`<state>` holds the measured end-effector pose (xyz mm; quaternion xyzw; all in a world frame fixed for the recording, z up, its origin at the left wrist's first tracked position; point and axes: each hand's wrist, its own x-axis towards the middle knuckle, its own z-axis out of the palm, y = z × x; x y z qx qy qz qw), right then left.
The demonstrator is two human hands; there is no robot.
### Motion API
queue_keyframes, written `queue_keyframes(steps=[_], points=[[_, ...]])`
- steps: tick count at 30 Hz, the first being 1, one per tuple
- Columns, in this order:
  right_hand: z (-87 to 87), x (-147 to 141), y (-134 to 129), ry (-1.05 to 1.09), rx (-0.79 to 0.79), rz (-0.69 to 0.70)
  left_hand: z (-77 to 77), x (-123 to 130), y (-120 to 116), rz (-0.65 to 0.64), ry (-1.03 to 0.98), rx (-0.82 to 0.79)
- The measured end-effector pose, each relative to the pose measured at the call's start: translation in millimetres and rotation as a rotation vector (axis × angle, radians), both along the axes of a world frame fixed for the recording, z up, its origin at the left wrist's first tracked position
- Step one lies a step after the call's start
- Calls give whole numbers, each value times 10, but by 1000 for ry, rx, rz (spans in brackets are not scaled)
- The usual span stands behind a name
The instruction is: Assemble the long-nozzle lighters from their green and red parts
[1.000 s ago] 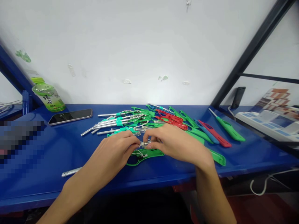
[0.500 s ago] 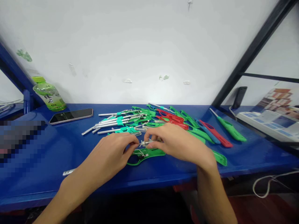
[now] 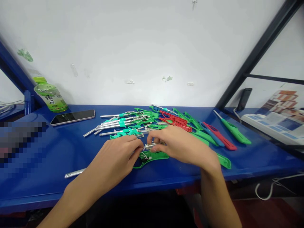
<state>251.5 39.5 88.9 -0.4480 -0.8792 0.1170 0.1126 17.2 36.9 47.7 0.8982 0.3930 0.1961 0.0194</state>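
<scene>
In my right hand (image 3: 174, 142) a small clear lighter gas tank (image 3: 149, 146) with a metal-coloured end is pinched between thumb and fingers. The fingertips of my left hand (image 3: 123, 150) are closed together at the tank's left end; what they grip, if anything, is too small to make out. Below both hands lies an open green lighter handle half (image 3: 155, 156) with a white wire in it. A metal lighter tube (image 3: 74, 173) sticks out from under my left forearm. Behind my hands is a pile of lighter parts with metal tubes and teal pieces (image 3: 122, 122).
Red handle shells (image 3: 174, 119) and green ones lie in the pile. A red lighter handle (image 3: 219, 136) and a whole green lighter (image 3: 234, 129) rest farther right. On the left are a phone (image 3: 73, 117) and a green bottle (image 3: 51, 96). A white wall (image 3: 142, 50) closes the blue table's back.
My left hand has shifted slightly right, its fingertips closer to the gas tank's end. My right hand stays nearly in place with the tank.
</scene>
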Motion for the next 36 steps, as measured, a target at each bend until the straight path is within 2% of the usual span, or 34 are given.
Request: queue_keyframes(steps=[7, 11, 19, 28, 36], points=[[5, -15, 5, 1, 15, 20, 0, 20, 2, -10, -5, 31], [-14, -7, 10, 27, -4, 19, 13, 2, 6, -1, -20, -5], [-7, -10, 6, 35, -30, -23, 61, -35, 26, 74, -44, -53], [-13, -18, 13, -10, 27, -19, -8, 13, 37, 23, 21, 52], [-9, -7, -10, -11, 41, 2, -17, -6, 43, 4, 34, 11]])
